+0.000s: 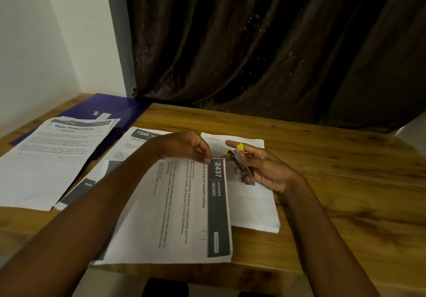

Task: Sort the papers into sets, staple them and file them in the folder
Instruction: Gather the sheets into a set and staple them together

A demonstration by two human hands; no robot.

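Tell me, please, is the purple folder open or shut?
Cannot tell: the purple folder lies flat on the table, partly under the Water Potted Plants papers.

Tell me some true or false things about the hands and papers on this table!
1. The right hand holds a small stapler with yellow parts. True.
2. The left hand pinches the corner of the sheet numbered 2437. True.
3. The purple folder lies on top of the Water Potted Plants papers. False: those papers partly lie on the folder.
4. The stapler is clamped on the 2437 sheet. False: it is held beside the sheet's corner.
5. The table is wooden. True.
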